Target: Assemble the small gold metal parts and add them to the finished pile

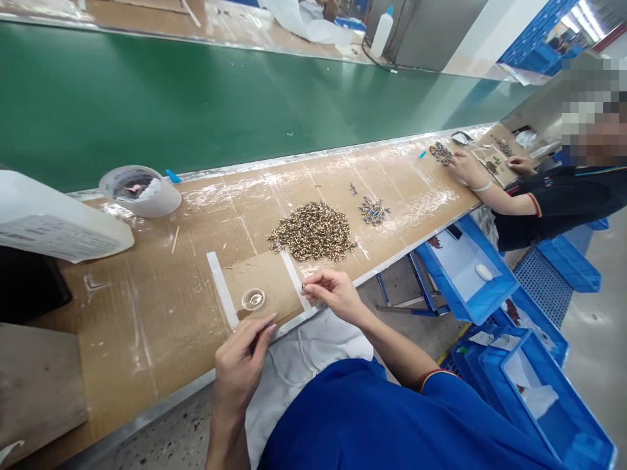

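Observation:
My left hand (242,359) is closed at the table's front edge, thumb against the forefinger; what it grips, if anything, is hidden. My right hand (337,297) pinches a tiny dark piece between thumb and forefinger, just beside a white tape strip (294,277). Beyond it lies a large pile of small brass-coloured metal parts (313,232). A smaller heap of blue and metal parts (373,211) sits to the right of that pile. Between my hands, a small clear round dish (253,299) rests on a cardboard pad (259,274).
A green conveyor belt (220,98) runs behind the table. To the left stand a tape roll (157,199) and a large white bottle (59,219). A co-worker's hand (465,168) is over parts at the right. Blue bins (470,307) stand at the lower right.

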`<state>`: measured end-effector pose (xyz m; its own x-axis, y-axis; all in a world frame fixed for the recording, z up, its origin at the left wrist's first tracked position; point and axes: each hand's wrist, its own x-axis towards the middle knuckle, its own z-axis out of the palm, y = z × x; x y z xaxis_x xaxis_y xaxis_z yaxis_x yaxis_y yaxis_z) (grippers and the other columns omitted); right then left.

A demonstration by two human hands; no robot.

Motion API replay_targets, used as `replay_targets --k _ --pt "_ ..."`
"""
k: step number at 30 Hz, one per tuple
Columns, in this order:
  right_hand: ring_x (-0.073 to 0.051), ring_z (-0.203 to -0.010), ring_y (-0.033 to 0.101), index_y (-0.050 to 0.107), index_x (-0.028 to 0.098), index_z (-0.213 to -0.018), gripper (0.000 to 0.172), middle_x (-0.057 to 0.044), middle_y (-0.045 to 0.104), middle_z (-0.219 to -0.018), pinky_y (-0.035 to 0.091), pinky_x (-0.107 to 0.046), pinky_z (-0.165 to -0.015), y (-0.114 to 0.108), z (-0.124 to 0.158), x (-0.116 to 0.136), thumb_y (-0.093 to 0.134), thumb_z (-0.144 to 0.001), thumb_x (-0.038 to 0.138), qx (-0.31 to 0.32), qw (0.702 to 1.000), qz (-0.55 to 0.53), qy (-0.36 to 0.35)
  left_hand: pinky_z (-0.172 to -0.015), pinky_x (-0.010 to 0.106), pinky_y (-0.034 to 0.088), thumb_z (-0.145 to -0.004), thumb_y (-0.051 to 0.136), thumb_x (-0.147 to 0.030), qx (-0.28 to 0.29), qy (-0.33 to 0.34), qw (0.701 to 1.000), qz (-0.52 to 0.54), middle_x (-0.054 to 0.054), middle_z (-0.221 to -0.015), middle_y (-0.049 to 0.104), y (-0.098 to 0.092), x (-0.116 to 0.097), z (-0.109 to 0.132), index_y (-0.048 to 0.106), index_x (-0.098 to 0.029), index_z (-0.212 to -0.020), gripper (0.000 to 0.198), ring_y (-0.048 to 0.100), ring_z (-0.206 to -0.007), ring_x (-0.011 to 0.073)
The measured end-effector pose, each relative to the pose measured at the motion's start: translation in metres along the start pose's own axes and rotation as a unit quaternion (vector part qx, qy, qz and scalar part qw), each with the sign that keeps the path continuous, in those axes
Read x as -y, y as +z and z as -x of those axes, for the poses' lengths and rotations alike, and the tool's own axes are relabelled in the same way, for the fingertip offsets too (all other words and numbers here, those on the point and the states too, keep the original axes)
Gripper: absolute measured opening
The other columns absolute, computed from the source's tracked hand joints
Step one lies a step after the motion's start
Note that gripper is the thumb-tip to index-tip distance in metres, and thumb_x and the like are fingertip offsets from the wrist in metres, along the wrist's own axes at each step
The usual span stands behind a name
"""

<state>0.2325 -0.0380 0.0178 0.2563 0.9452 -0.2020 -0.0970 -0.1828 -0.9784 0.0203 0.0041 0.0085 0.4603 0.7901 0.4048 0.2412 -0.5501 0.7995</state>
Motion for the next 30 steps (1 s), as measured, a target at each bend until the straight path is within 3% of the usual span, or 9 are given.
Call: replay_targets --k 6,11,16,30 --pt "-0.014 -0.063 0.066 0.071 0.020 -0.085 0.042 -0.001 0.072 -0.073 0.056 -0.027 -0.063 0.016 0.015 -0.005 0.076 -0.077 0.061 -0.001 1.000 -0.022 0.005 -0.072 0.024 0.057 -0.096 0.062 -0.021 0.004 -0.016 1.000 -0.004 0.005 -0.085 0.077 0.003 -0.002 0.003 0.075 -0.016 -0.094 0.014 0.072 -0.076 0.0152" --pt "-0.016 -0.069 0.069 0.073 0.021 -0.092 0.040 -0.004 0.074 -0.078 0.060 -0.030 -0.066 0.021 0.021 -0.012 0.075 -0.080 0.059 0.028 0.999 -0.007 0.024 -0.064 0.024 0.053 -0.096 0.064 -0.025 -0.001 -0.024 1.000 -0.001 0.004 -0.074 0.074 0.006 -0.005 0.006 0.073 -0.016 -0.086 0.017 0.068 -0.067 0.0139" --pt "-0.016 -0.069 0.068 0.073 0.021 -0.091 0.039 -0.004 0.074 -0.079 0.058 -0.029 -0.064 0.023 0.024 -0.019 0.074 -0.082 0.059 0.031 0.999 0.041 -0.003 -0.059 0.025 0.046 -0.097 0.062 -0.027 0.024 -0.041 0.999 -0.022 0.001 -0.065 0.067 0.008 -0.005 0.006 0.069 -0.016 -0.077 0.024 0.058 -0.059 0.0127" --pt "-0.018 -0.075 0.068 0.073 0.019 -0.091 0.035 -0.008 0.074 -0.086 0.055 -0.031 -0.069 0.025 0.023 -0.018 0.065 -0.091 0.054 0.091 0.983 0.150 -0.048 -0.067 0.027 0.046 -0.101 0.055 -0.033 0.067 -0.041 0.997 -0.027 0.003 -0.069 0.067 0.008 -0.001 0.010 0.070 -0.016 -0.082 0.030 0.059 -0.067 0.0147"
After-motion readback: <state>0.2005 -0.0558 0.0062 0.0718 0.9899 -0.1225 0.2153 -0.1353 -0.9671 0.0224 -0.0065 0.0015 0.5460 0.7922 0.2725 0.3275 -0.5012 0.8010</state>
